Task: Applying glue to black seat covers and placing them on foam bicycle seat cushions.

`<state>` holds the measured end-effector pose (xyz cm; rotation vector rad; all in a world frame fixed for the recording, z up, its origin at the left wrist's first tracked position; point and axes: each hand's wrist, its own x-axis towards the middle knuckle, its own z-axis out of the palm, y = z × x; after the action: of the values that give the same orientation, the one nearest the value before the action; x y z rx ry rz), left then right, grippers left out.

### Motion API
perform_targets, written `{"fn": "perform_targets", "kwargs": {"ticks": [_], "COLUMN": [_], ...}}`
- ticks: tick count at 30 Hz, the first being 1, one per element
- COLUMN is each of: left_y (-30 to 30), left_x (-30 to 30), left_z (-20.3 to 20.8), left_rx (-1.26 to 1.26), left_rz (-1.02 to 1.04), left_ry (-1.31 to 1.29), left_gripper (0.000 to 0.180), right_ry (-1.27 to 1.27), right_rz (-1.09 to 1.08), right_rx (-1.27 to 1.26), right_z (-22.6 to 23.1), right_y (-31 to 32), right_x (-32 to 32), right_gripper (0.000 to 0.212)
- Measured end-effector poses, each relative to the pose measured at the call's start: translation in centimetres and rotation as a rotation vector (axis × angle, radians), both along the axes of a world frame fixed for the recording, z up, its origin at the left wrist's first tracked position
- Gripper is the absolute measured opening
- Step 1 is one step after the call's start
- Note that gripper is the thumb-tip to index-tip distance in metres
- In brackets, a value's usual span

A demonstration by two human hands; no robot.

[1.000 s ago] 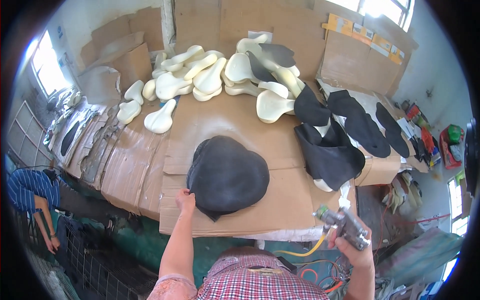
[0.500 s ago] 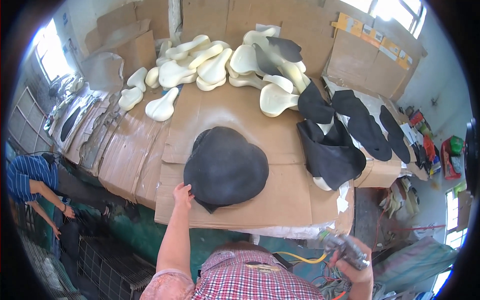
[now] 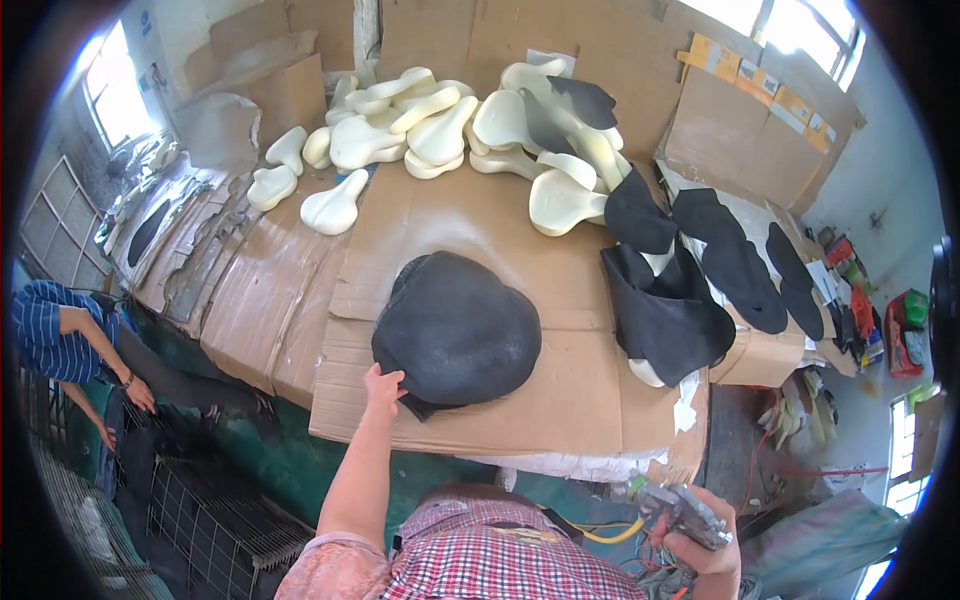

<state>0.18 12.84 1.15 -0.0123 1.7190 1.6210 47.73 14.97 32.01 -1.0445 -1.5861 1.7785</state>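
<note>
A stack of black saddle covers (image 3: 455,330) lies on the cardboard-topped table in front of me, its top sheet smooth and rounded with two lobes. At its near left edge my left hand (image 3: 383,388) is closed, pinching the rim between thumb and fingers. My right hand (image 3: 708,545) is wrapped round a metal spray gun (image 3: 680,512) to the right, off the table's front edge. The gun's nozzle points left, away from my palm. A yellow hose (image 3: 608,537) runs near the gun, in front of my checked shirt.
Cream foam saddles (image 3: 437,132) are heaped at the back of the table. More black covers (image 3: 668,315) drape over foam at the right, with flat black pieces (image 3: 740,270) beyond. A co-worker in a striped shirt (image 3: 60,325) bends by a wire rack (image 3: 225,510) at left.
My left hand has shifted slightly right along the stack's edge. The spray gun has dipped a little with my right hand. The whole view has moved slightly.
</note>
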Motion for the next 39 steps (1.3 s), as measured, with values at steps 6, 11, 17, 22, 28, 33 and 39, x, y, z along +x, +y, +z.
{"fn": "perform_targets", "kwargs": {"ticks": [6, 11, 17, 22, 28, 33, 39], "left_y": [0.4, 0.8, 2.1, -3.0, -13.4, -18.1, -21.4], "left_x": [0.9, 1.3, 0.9, -4.0, -11.8, -14.1, -16.7], "left_z": [1.0, 1.5, 10.3, 19.9, 21.0, 19.7, 16.3], "left_rx": [0.049, 0.135, 0.699, 1.007, 1.196, 1.105, 1.066], "left_rz": [0.075, 0.024, 0.113, 0.341, 0.470, 0.621, 0.706], "left_ry": [-0.087, -0.034, -0.139, -0.005, 0.243, 0.342, 0.269], "left_gripper": [0.028, 0.040, 0.037, 0.027, 0.029, 0.028, 0.018], "right_ry": [0.005, 0.108, 0.103, 0.075, -0.060, 0.039, -0.159], "right_rz": [-0.137, 0.005, -0.002, -0.005, 0.021, -0.035, -0.137], "right_rx": [0.021, -0.096, 0.057, 0.069, -0.017, -0.013, 0.153], "right_z": [-0.4, -0.6, -2.2, -1.1, -0.4, 0.9, 1.2], "right_y": [1.2, 1.1, 3.1, 2.7, 1.5, 0.4, -0.6], "right_x": [0.5, -1.8, -2.1, -1.9, -1.1, -3.0, -1.2], "right_gripper": [0.063, 0.059, 0.064, 0.066, 0.062, 0.061, 0.064]}}
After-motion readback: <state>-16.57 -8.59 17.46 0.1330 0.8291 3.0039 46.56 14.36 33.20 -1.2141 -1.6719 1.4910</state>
